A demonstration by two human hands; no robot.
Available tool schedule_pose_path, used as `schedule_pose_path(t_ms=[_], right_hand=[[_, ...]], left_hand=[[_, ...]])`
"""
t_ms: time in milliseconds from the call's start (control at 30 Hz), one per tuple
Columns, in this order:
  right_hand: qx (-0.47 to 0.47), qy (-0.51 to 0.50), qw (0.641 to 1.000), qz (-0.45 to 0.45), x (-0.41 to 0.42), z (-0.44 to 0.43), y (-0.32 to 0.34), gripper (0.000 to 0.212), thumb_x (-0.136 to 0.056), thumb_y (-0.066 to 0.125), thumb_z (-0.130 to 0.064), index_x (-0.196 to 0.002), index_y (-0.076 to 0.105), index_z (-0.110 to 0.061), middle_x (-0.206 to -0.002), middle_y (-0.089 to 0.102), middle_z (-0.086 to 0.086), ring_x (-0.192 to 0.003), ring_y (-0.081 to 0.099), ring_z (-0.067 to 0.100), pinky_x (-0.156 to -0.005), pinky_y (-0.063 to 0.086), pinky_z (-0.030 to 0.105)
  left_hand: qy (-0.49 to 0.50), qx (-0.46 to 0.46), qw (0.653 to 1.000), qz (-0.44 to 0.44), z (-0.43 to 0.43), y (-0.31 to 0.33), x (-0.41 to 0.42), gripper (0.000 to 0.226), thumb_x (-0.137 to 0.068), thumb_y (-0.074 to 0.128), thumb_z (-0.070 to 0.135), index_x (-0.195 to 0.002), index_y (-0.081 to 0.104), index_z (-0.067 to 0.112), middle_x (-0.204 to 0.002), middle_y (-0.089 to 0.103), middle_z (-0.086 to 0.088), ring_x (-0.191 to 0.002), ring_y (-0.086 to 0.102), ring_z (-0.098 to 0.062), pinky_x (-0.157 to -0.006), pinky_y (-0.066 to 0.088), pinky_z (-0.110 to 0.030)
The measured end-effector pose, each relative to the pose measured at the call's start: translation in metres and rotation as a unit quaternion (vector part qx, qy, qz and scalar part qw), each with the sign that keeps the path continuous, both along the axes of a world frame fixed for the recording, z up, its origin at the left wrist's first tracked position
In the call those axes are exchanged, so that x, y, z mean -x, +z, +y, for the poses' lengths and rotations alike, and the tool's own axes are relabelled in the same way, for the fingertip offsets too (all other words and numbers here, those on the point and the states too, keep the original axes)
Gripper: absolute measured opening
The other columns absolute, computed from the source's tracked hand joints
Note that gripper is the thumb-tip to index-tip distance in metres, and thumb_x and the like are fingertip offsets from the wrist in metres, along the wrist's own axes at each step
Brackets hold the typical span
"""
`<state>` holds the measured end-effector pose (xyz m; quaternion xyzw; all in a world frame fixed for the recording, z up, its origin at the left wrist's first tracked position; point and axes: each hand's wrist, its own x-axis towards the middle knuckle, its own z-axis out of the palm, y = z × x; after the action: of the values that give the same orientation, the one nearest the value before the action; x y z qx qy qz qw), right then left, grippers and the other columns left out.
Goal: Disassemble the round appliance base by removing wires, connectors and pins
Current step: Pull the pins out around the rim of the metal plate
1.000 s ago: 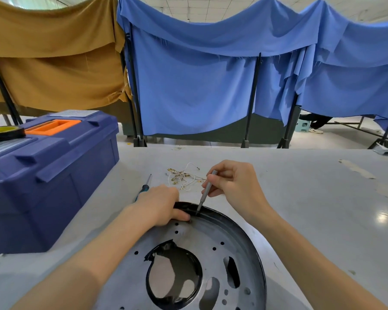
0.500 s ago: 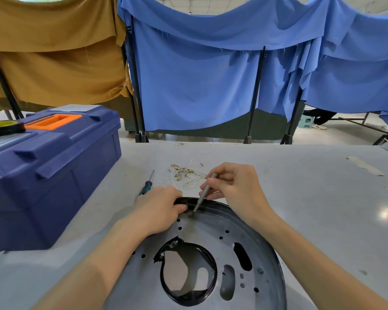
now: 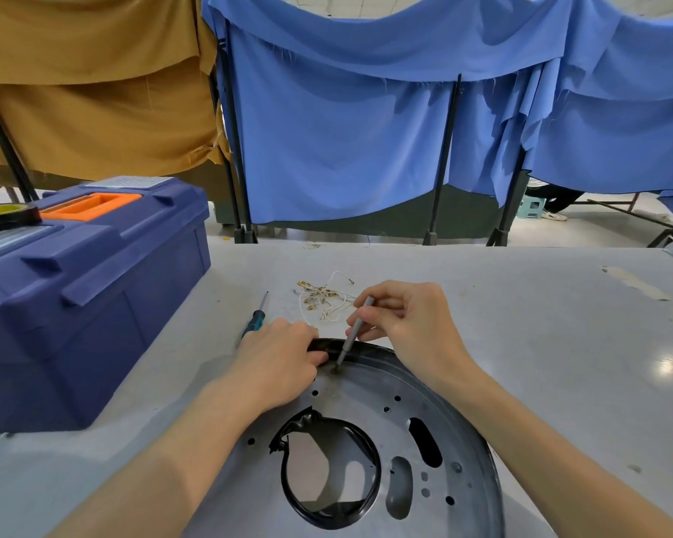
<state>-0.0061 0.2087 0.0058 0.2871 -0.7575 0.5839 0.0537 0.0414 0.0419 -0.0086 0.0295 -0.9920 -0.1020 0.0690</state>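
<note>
Steel driver (image 3: 355, 331) tip moved onto pin (image 3: 335, 370), mid-frame | my R hand (image 3: 412, 324) pinches it, L hand (image 3: 280, 363) grips base (image 3: 366, 405) | pin's next

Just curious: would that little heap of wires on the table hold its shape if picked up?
Probably not: the wires are thin and loosely curled, so they would likely droop. Tangled together, they would probably lift as one light clump.
</note>
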Motion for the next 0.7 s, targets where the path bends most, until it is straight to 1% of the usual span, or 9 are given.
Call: schedule_pose_path(t_ms=[167,233,300,367,433,500,567,633,700], right_hand=[[-0.033,-0.005,0.998,0.044,-0.003,-0.002,0.000,0.016,-0.087,0.061,0.008,-0.086,0.071,-0.005,-0.075,0.072,0.008,-0.070,0.072,0.015,-0.071,0.060,0.026],[-0.045,0.002,0.997,0.061,-0.005,-0.002,0.002,0.014,-0.087,0.061,0.007,-0.090,0.072,-0.001,-0.077,0.072,0.010,-0.072,0.072,0.018,-0.075,0.059,0.029],[-0.080,0.013,0.993,0.087,-0.008,-0.003,0.006,0.012,-0.087,0.065,0.001,-0.093,0.074,-0.004,-0.079,0.073,0.007,-0.075,0.071,0.019,-0.079,0.057,0.032],[-0.120,0.016,0.986,0.113,-0.009,-0.003,0.011,0.012,-0.087,0.068,-0.007,-0.096,0.075,-0.010,-0.083,0.074,0.002,-0.080,0.068,0.017,-0.084,0.053,0.032],[-0.145,0.008,0.982,0.121,-0.008,-0.004,0.015,0.012,-0.088,0.069,-0.013,-0.097,0.076,-0.015,-0.092,0.070,-0.002,-0.088,0.062,0.014,-0.086,0.050,0.032],[-0.163,-0.016,0.979,0.120,-0.005,-0.007,0.015,0.011,-0.088,0.068,-0.015,-0.095,0.076,-0.019,-0.099,0.064,-0.006,-0.097,0.051,0.010,-0.086,0.043,0.027],[-0.151,-0.026,0.983,0.105,-0.005,-0.011,0.013,0.011,-0.088,0.068,-0.015,-0.091,0.075,-0.022,-0.096,0.060,-0.009,-0.096,0.044,0.007,-0.081,0.034,0.021],[-0.129,-0.026,0.987,0.089,-0.005,-0.012,0.011,0.011,-0.087,0.068,-0.014,-0.089,0.076,-0.023,-0.089,0.059,-0.011,-0.091,0.044,0.007,-0.076,0.031,0.019],[-0.116,-0.023,0.990,0.077,-0.005,-0.011,0.009,0.012,-0.088,0.068,-0.015,-0.092,0.077,-0.023,-0.085,0.059,-0.012,-0.086,0.043,0.005,-0.074,0.029,0.018]], left_hand=[[-0.010,0.003,1.000,0.012,0.000,0.000,-0.001,0.017,-0.095,0.047,0.037,-0.082,0.046,0.027,-0.076,0.045,0.005,-0.078,0.045,-0.017,-0.066,0.034,-0.032],[-0.011,0.001,1.000,0.017,0.001,-0.001,-0.001,0.016,-0.095,0.048,0.036,-0.088,0.054,0.023,-0.083,0.053,0.002,-0.082,0.051,-0.020,-0.067,0.036,-0.033],[-0.013,-0.014,1.000,0.021,0.000,-0.003,-0.001,0.015,-0.093,0.051,0.034,-0.100,0.062,0.027,-0.093,0.062,0.000,-0.092,0.057,-0.023,-0.073,0.043,-0.035],[-0.034,-0.120,0.992,0.035,-0.001,-0.002,0.000,0.020,-0.089,0.061,0.026,-0.106,0.065,0.035,-0.100,0.067,0.007,-0.100,0.060,-0.014,-0.086,0.048,-0.038],[-0.083,-0.277,0.956,0.052,-0.004,0.002,0.000,0.031,-0.081,0.071,0.012,-0.099,0.067,0.036,-0.095,0.070,0.014,-0.097,0.063,-0.001,-0.090,0.051,-0.033],[-0.122,-0.360,0.921,0.084,-0.007,0.006,0.000,0.032,-0.075,0.077,0.009,-0.090,0.070,0.036,-0.087,0.072,0.016,-0.087,0.064,0.005,-0.083,0.051,-0.019],[-0.142,-0.372,0.910,0.113,-0.006,0.007,0.000,0.017,-0.078,0.076,0.017,-0.087,0.074,0.031,-0.081,0.073,0.018,-0.073,0.063,0.008,-0.067,0.044,-0.007],[-0.151,-0.377,0.904,0.130,-0.002,0.006,0.000,0.008,-0.082,0.072,0.020,-0.086,0.077,0.024,-0.074,0.072,0.019,-0.056,0.055,0.012,-0.055,0.038,-0.003],[-0.163,-0.381,0.899,0.143,0.000,0.005,0.000,0.009,-0.084,0.070,0.016,-0.084,0.077,0.021,-0.072,0.072,0.018,-0.049,0.050,0.013,-0.051,0.036,-0.002]])
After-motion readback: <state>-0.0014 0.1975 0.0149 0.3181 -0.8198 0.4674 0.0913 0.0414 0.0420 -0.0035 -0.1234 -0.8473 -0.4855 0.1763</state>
